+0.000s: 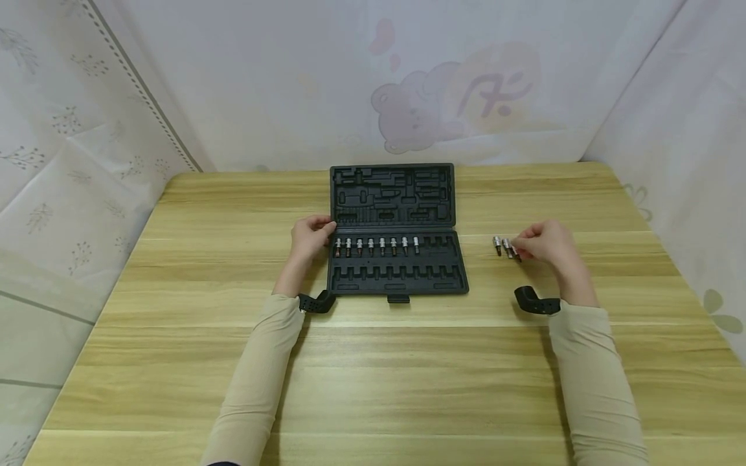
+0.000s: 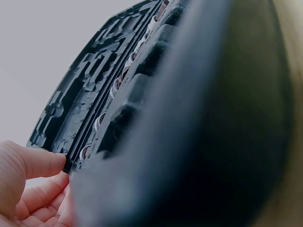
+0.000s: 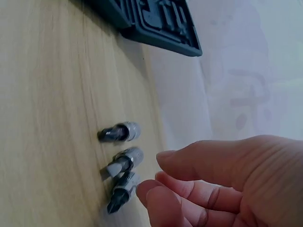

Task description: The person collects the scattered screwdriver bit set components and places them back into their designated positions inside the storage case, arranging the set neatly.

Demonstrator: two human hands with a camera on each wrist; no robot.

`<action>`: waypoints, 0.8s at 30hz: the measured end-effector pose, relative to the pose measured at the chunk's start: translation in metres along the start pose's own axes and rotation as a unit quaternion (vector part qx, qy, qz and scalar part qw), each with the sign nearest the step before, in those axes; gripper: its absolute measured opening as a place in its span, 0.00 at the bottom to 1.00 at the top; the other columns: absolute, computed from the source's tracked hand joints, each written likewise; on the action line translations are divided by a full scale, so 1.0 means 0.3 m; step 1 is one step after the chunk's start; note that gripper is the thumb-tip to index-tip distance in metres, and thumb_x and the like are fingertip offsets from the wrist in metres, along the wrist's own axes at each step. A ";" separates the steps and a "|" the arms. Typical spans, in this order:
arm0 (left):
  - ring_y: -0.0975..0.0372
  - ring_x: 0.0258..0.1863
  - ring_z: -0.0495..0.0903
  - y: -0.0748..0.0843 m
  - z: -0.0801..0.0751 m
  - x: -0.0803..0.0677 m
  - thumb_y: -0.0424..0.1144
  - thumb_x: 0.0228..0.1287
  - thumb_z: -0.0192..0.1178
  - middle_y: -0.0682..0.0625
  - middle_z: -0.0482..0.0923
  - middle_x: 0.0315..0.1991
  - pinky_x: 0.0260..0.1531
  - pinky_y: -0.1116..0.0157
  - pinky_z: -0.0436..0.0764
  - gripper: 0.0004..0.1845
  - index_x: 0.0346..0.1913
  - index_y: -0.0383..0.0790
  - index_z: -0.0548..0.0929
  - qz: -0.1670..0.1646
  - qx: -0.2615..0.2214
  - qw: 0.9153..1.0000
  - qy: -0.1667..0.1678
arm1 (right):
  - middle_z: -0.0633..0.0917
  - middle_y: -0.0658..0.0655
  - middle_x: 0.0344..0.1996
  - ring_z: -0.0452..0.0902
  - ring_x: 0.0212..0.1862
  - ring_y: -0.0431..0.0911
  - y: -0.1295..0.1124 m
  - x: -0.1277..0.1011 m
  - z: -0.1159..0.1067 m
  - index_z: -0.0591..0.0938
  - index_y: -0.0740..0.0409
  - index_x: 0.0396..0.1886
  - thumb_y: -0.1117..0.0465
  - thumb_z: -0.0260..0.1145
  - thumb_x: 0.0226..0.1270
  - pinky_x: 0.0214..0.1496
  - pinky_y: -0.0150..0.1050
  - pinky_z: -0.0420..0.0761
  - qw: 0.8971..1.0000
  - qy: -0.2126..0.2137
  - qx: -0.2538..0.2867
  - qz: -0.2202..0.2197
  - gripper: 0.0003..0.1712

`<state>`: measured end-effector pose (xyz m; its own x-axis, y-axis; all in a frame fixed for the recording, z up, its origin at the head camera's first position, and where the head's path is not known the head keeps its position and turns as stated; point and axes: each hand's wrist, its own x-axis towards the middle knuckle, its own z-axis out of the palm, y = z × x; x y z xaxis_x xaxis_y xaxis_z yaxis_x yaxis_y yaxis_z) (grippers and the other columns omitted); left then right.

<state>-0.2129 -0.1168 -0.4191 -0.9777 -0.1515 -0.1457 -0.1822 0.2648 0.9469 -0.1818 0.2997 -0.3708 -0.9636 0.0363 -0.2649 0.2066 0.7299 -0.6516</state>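
A black plastic tool case [image 1: 398, 261] lies open flat on the table, its lid [image 1: 392, 194] folded back. Several bit sockets [image 1: 382, 244] stand in a row in its upper slots. My left hand [image 1: 309, 238] pinches the case's left edge near the hinge, thumb on top and fingers beneath. To the right of the case lie three loose bit sockets, one with a dark tip [image 3: 118, 132], a flat-tipped one [image 3: 124, 161] and a cross-tipped one [image 3: 123, 192]. My right hand [image 1: 546, 242] is beside the nearest one, thumb and index finger apart, holding nothing.
The wooden table [image 1: 373, 382] reaches to a pale patterned cloth [image 1: 280, 84] behind and at both sides. A front latch [image 1: 399, 299] sticks out from the case. Each wrist wears a black camera mount [image 1: 317, 301].
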 end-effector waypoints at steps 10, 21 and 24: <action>0.64 0.29 0.74 0.001 -0.002 0.001 0.34 0.65 0.58 0.38 0.80 0.43 0.27 0.74 0.75 0.15 0.51 0.29 0.80 -0.008 -0.001 1.000 -0.005 | 0.81 0.50 0.16 0.75 0.23 0.42 0.020 -0.001 -0.007 0.80 0.74 0.35 0.62 0.63 0.61 0.25 0.34 0.74 0.999 -0.009 -0.041 0.013 0.14; 0.63 0.31 0.75 0.000 -0.003 0.004 0.34 0.65 0.59 0.39 0.80 0.44 0.29 0.72 0.76 0.15 0.52 0.30 0.80 -0.018 0.000 1.000 -0.008 | 0.80 0.51 0.15 0.74 0.23 0.42 0.028 0.014 0.000 0.81 0.74 0.36 0.60 0.64 0.61 0.25 0.34 0.77 0.998 -0.029 -0.036 0.051 0.17; 0.63 0.30 0.75 -0.002 -0.003 0.006 0.34 0.64 0.59 0.39 0.80 0.44 0.29 0.72 0.76 0.15 0.51 0.30 0.80 -0.019 -0.004 1.000 -0.008 | 0.80 0.52 0.15 0.74 0.23 0.43 0.030 0.017 0.003 0.81 0.74 0.34 0.58 0.64 0.61 0.26 0.35 0.77 0.997 -0.028 -0.045 0.056 0.18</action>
<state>-0.2143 -0.1181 -0.4197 -0.9717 -0.1466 -0.1850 -0.2176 0.2518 0.9430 -0.1848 0.3058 -0.3787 -0.9236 0.0846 -0.3739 0.2941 0.7818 -0.5497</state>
